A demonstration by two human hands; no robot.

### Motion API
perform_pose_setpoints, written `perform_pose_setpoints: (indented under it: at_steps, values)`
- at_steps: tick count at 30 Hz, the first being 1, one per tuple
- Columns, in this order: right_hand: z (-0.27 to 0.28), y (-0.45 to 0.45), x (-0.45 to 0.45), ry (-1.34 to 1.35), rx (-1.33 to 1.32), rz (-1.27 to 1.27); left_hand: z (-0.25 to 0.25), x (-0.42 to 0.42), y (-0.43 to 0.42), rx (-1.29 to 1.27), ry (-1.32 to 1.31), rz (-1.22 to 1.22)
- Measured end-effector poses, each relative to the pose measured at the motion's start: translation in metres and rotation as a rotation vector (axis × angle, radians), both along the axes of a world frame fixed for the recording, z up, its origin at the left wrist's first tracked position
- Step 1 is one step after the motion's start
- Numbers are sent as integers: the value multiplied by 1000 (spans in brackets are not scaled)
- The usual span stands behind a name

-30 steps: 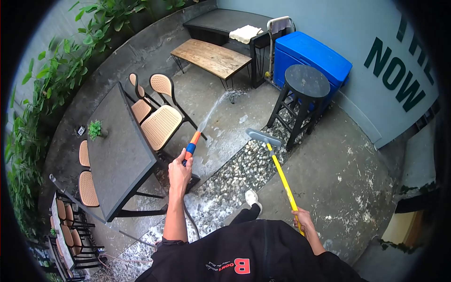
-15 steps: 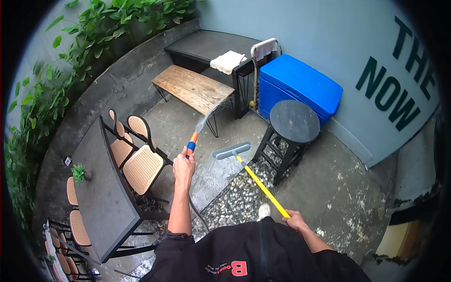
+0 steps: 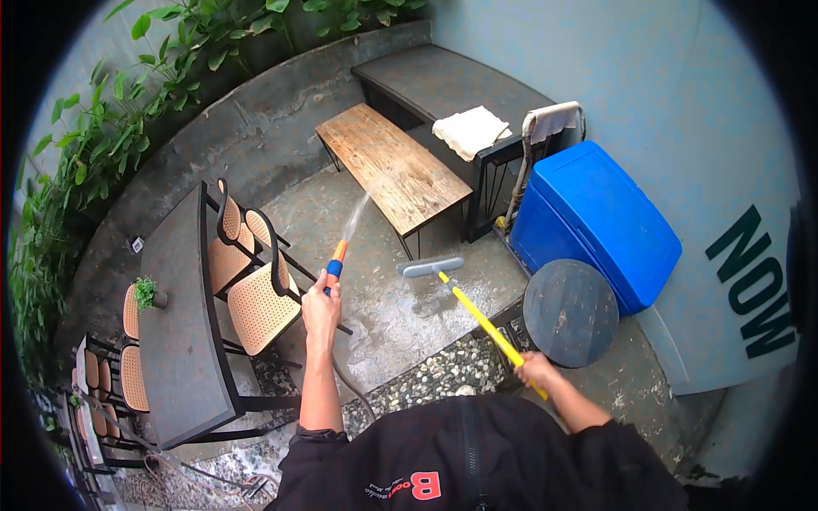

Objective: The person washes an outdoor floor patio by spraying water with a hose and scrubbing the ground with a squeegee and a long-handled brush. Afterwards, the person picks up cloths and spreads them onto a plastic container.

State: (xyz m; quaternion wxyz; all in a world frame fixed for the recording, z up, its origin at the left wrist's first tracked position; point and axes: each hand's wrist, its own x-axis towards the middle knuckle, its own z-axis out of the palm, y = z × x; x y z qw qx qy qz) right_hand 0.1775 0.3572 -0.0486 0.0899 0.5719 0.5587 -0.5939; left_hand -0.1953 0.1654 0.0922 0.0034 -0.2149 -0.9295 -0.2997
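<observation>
My left hand (image 3: 321,307) is closed around a hose nozzle (image 3: 337,262) with an orange tip and blue collar. Water sprays from it up toward the wooden bench (image 3: 392,162), and the dark hose trails down below my wrist. In my right hand (image 3: 538,375) is the yellow pole of a floor scrub brush (image 3: 486,324). Its grey, wide head (image 3: 433,267) is just in front of the bench, over wet concrete. Whether the bristles touch the floor I cannot tell.
A dark table (image 3: 183,341) with woven-seat chairs (image 3: 260,311) stands left. At right are a round black stool (image 3: 571,313), a blue cooler (image 3: 605,230) and a folded hand cart (image 3: 554,119). A white cloth (image 3: 471,130) lies on the black bench (image 3: 443,81) behind. Pebbles (image 3: 426,379) border the concrete.
My view has turned and shifted, so the stool and cooler appear nearer and lower right. The spray now lands farther along the bench's middle. The brush head is closer to the bench.
</observation>
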Motion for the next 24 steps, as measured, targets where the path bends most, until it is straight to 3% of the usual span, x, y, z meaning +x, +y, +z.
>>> perform_pose_setpoints:
  at_steps: [6, 11, 13, 15, 17, 24]
  values:
    - [8, 145, -71, -77, -38, 23, -18, -36, 17, -54, -2, 19]
    - [-37, 250, -117, -199, -38, 186, -36, -84, 42, 22, -20, 20]
    - [-28, 280, -142, -281, 233, 599, -33, -104, 62, 37, -40, 53]
    - [13, 272, -159, -480, 398, 657, -37, -128, 74, -10, -35, 72]
    - [2, 280, -162, -742, 701, 864, -32, -148, 87, -24, -88, 83]
    - [18, 303, -127, -806, 504, 456, -26, -200, 123, -91, -110, 93]
